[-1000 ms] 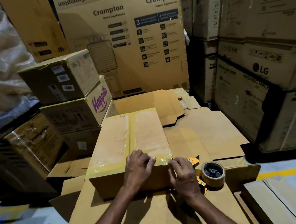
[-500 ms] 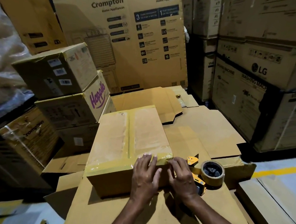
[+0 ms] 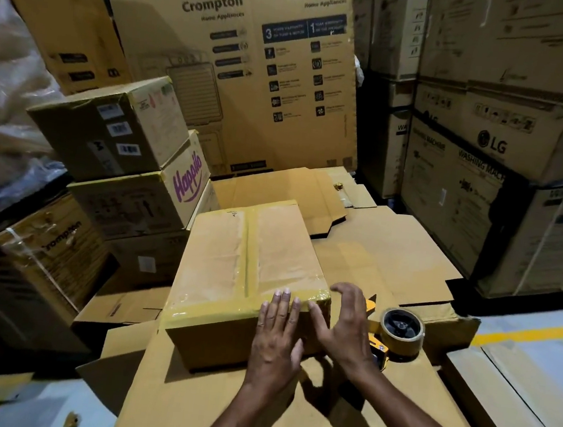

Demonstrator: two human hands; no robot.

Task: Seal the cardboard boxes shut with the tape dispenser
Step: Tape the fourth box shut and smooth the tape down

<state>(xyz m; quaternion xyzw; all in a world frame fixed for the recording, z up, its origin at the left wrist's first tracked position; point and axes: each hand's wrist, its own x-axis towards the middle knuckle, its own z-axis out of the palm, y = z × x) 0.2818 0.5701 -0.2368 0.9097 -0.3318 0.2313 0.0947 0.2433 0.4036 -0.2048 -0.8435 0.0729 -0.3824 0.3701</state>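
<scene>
Box (image 3: 234, 260) sits centred on flattened cardboard (image 3: 185, 407), its top seam and near edge taped. Left hand (image 3: 277, 333) lies flat on the near face, fingers straight over the tape. Right hand (image 3: 341, 329), fingers spread and holding nothing, appears to touch the right corner. Dispenser (image 3: 399, 331) rests just beside it.

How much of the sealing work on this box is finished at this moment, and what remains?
Done: yellow tape strips cover the top seam and near edge of the cardboard box. In hand: the left hand presses flat on the near-edge tape; the right hand is open at the corner. The tape dispenser lies beside, unheld. Left: finishing the smoothing; hidden sides cannot be judged.
</scene>
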